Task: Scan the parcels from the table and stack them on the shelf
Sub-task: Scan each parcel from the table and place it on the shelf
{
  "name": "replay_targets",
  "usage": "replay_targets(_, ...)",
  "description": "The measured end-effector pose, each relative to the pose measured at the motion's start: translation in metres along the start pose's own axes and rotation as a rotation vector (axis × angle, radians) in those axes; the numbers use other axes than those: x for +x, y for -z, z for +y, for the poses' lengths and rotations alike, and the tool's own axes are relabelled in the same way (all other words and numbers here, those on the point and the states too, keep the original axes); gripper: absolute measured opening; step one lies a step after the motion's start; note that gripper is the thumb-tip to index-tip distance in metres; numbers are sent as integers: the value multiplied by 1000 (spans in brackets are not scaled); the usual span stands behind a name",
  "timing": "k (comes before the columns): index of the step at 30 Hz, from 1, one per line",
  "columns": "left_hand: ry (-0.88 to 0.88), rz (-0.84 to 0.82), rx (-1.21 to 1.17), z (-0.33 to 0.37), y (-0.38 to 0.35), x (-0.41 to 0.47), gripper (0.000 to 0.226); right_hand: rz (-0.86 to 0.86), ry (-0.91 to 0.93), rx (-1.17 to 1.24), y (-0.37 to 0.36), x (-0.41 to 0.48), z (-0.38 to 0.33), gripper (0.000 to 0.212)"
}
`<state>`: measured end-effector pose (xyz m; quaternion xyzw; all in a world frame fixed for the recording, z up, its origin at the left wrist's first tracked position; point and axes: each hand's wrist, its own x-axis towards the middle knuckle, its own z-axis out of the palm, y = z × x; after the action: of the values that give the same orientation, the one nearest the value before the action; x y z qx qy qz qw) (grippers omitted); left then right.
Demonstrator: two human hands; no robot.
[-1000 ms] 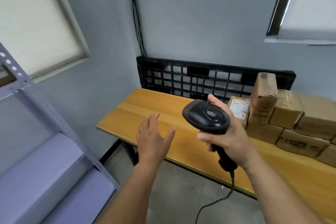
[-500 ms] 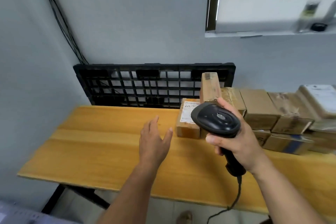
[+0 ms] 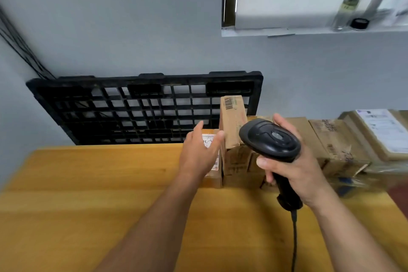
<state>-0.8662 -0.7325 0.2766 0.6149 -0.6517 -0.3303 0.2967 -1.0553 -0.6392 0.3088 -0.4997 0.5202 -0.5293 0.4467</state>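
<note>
Several brown cardboard parcels [image 3: 337,146] are piled along the back right of the wooden table [image 3: 88,194]. The leftmost small parcel [image 3: 215,174] carries a white label and sits at the pile's left end. A tall narrow parcel [image 3: 233,121] with a barcode stands upright behind it. My left hand [image 3: 199,154] reaches over the small labelled parcel with its fingers spread, partly hiding it; contact is unclear. My right hand [image 3: 293,163] grips the handle of a black corded barcode scanner [image 3: 270,139], held in front of the pile.
A black plastic pallet [image 3: 132,108] leans against the grey wall behind the table. A window sill [image 3: 309,30] up right holds a clear bottle [image 3: 348,6] and a black cap. The scanner's cord [image 3: 294,238] hangs down over the table's front.
The view has swung right and closer to the table; the metal shelf is out of sight. My left hand has reached forward to the small labelled parcel. The scanner stays in my right hand.
</note>
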Motion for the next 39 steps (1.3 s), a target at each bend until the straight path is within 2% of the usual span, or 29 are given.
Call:
replay_targets(6, -59, -120, 224, 33, -13, 19, 91, 59, 4, 4, 2, 6, 5, 98)
replay_targets(9, -12, -189, 210, 34, -12, 19, 97, 68, 8, 23, 4, 3, 4, 98)
replay_targets(14, 56, -121, 254, 32, 13, 13, 80, 76, 20, 69, 6, -7, 4, 97)
replay_targets(17, 83, -147, 321, 25, 24, 12, 80, 75, 26, 67, 5, -14, 2, 97)
replay_targets(20, 106, -169, 178, 18, 30, 5, 81, 59, 29, 56, 2, -21, -1, 97)
replay_targets(24, 250, -190, -249, 0, 49, -18, 97, 30, 40, 38, -5, -33, -5, 101)
replay_targets(29, 279, -62, -568, -27, 72, -49, 107, -16, 47, 70, -18, -52, -9, 102)
replay_targets(34, 169, 143, -598, -40, 95, -81, 107, -106, 68, 85, -35, -70, -14, 100)
replay_targets(39, 124, 251, -536, -47, 127, -121, 76, -198, 101, 47, -54, -90, -23, 102)
